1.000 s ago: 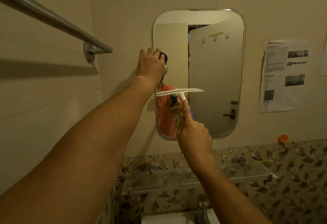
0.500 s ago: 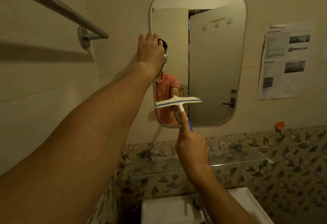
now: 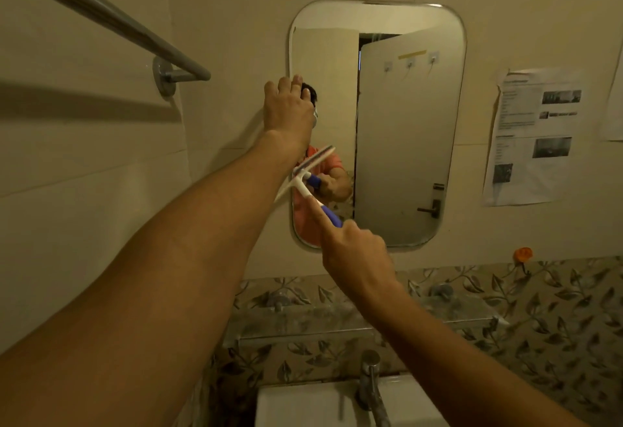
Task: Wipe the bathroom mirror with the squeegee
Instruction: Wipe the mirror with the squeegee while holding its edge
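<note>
bathroom mirror (image 3: pixel 404 123), tilted squeegee (image 3: pixel 300 185)

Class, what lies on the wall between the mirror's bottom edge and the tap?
In the head view, a band of leaf-patterned tiles and a glass shelf lie between the mirror and the tap.

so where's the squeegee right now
In the head view the squeegee sits centre frame, blade tilted across the left edge of the mirror, its handle gripped by the right hand, just below the left hand.

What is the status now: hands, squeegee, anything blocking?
Left hand rests on mirror edge. Right hand grips squeegee, blade tilted near left edge. Left forearm crowds the blade.
</note>
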The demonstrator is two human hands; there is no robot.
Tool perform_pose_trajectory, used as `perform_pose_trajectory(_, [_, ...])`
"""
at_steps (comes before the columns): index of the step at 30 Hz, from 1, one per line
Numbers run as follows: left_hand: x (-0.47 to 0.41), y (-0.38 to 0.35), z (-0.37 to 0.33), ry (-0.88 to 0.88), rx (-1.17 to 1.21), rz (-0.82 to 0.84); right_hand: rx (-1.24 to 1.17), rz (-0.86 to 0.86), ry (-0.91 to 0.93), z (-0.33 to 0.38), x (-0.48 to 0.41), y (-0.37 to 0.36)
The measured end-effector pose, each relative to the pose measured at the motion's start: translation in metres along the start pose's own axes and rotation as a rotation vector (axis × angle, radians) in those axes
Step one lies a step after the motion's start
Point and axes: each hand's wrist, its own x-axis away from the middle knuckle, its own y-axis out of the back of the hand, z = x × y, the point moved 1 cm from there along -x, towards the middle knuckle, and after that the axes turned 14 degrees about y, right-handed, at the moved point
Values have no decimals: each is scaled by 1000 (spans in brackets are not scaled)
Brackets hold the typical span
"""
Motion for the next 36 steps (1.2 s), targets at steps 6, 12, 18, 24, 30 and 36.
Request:
perform_pose_trajectory(6, [4, -7, -8, 28, -56, -9, 143, 113, 58, -36, 4, -11])
perform_pose_trajectory(12, [3, -5, -12, 41, -120, -21, 152, 153, 53, -59, 42, -32])
perform_pose_trajectory(18, [6, 1, -10, 40, -127, 16, 134, 168, 63, -69, 52, -45])
perform_pose_trajectory(24, [7, 5, -8, 28, -140, 32, 116, 173, 82, -80, 60, -55])
perform_pose_trajectory(30, [8, 10, -10, 20, -152, 54, 89, 244, 22, -94, 88, -59])
perform_pose_trajectory(36, [9, 13, -9, 36, -143, 49, 82, 267, -11, -93, 103, -50])
